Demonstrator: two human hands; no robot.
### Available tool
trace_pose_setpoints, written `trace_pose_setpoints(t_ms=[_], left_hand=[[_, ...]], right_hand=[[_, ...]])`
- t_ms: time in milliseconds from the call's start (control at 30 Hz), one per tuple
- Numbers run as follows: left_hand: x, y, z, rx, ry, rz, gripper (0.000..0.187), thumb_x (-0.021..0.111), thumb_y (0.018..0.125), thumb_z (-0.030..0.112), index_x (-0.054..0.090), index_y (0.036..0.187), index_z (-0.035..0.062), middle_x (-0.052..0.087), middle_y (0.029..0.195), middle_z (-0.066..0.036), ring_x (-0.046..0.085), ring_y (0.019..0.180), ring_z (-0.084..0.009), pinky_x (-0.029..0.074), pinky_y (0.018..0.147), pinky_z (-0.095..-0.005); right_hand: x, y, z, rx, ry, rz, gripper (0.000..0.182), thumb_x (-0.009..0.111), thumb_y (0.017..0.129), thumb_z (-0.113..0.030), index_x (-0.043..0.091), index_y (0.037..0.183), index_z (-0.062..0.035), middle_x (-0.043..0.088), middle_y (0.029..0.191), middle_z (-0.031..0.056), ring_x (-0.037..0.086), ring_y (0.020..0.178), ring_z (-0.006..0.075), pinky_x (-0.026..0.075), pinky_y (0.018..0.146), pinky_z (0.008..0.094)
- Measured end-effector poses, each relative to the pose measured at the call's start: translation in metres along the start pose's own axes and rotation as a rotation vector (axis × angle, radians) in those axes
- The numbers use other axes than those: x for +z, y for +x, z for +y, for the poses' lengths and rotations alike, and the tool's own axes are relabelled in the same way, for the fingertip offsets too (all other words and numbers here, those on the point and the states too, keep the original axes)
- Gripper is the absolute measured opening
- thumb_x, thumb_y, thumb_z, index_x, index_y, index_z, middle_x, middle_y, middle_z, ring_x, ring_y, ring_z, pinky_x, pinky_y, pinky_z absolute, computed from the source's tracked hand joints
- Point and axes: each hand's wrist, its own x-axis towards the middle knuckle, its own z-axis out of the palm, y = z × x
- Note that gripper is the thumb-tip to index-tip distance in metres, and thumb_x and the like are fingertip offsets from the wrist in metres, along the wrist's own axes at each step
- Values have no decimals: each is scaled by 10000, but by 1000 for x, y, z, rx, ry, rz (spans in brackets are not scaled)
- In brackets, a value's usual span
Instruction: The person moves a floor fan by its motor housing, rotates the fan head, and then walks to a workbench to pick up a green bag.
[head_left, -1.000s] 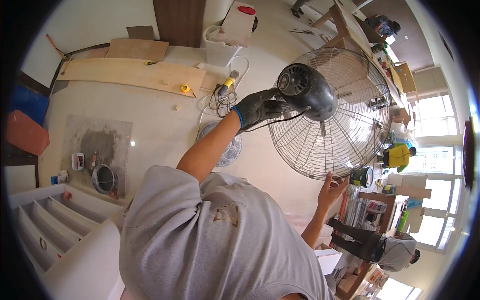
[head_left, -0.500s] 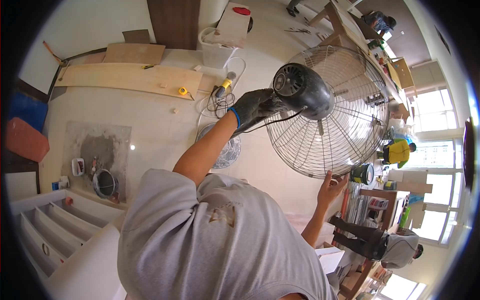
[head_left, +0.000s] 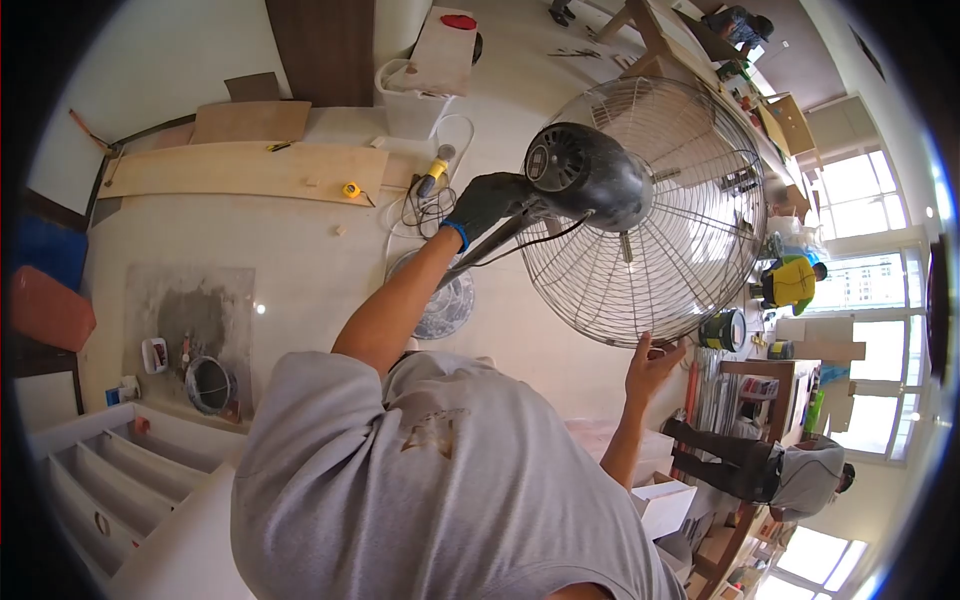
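Note:
A large pedestal fan with a dusty black motor housing and a round wire guard stands in front of me. My left hand, in a dark glove with a blue cuff, is closed around its stand just below the motor. The pole slants down to a round grey base on the floor, partly hidden behind my arm. My bare right hand is at the guard's rim, fingers apart and stretched out, with a fingertip seeming to touch the wire. A black cord loops below the motor.
A yellow power tool with a cord, a long board and a yellow tape measure lie on the floor. Beyond are a white bin, a bucket and a drawer unit. Several people work near benches.
The whole view has shifted slightly to the left. Both hands stay at the same places on the fan, left at the stand and right at the guard's rim.

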Motion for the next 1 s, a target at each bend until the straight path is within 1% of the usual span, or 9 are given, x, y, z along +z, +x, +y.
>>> trace_pose_setpoints(t_ms=[33, 133, 167, 267, 467, 567, 700, 867, 1000], left_hand=[[3, -5, 10, -155, -160, 37, 199, 580, 905, 160, 692, 1006, 30, 655, 809, -18, 586, 683, -65, 485, 651, -202], [4, -7, 13, -211, -153, 58, 214, 575, 910, 166, 689, 1025, 27, 657, 820, -21, 599, 695, -70, 494, 672, -193], [5, -6, 10, -234, -210, 69, 229, 581, 916, 190, 685, 1047, 33, 668, 849, -31, 620, 729, -81, 517, 720, -208], [11, -7, 5, -263, -292, 103, 276, 576, 929, 249, 672, 1086, 43, 673, 896, -47, 644, 782, -108, 534, 765, -236], [7, -6, -14, -326, -404, 137, 349, 554, 946, 323, 631, 1158, 57, 670, 952, -79, 666, 850, -172, 552, 800, -286], [6, -9, -23, -287, -390, 158, 401, 499, 967, 331, 603, 1217, 36, 685, 961, -111, 672, 830, -195, 554, 781, -311], [7, -13, -26, -291, -414, 184, 398, 501, 969, 336, 602, 1212, 37, 680, 980, -110, 668, 834, -191, 554, 776, -309], [11, -12, -24, -271, -458, 247, 407, 502, 970, 344, 590, 1228, 41, 681, 998, -100, 671, 822, -185, 556, 765, -307], [9, -11, -27, -242, -498, 223, 413, 504, 968, 351, 586, 1233, 46, 681, 1020, -90, 679, 834, -186, 559, 766, -313]], right_hand=[[0, -1, 0, 2, -5, 1, 686, 693, 883, -216, 292, 1376, 41, 606, 1017, 196, 614, 688, 208, 468, 558, 333], [-3, -2, -6, 26, 5, -26, 694, 699, 883, -235, 299, 1380, 38, 604, 1006, 190, 616, 699, 212, 469, 562, 332], [-3, -2, -6, 20, -1, -20, 693, 700, 882, -239, 305, 1381, 38, 603, 1004, 186, 614, 703, 212, 469, 567, 331], [-5, -3, -6, 4, -14, -5, 695, 701, 883, -250, 319, 1392, 30, 599, 1004, 174, 600, 710, 209, 469, 581, 327], [-13, -7, 4, -54, -21, 55, 687, 681, 902, -244, 320, 1443, -20, 582, 1018, 145, 542, 701, 193, 455, 591, 316], [-20, -6, 16, -32, -10, 67, 672, 663, 917, -250, 319, 1453, -35, 577, 1018, 138, 533, 699, 188, 444, 585, 312], [-24, -6, 34, -24, 5, 67, 650, 648, 929, -268, 332, 1448, -36, 578, 1001, 123, 533, 697, 176, 430, 563, 304], [-23, -11, 36, -26, 17, 54, 626, 640, 934, -272, 351, 1437, -36, 580, 953, 95, 522, 679, 157, 417, 538, 291], [-24, -14, 35, -39, 45, 42, 610, 631, 940, -271, 359, 1432, -35, 579, 939, 88, 515, 672, 149, 416, 539, 285]])
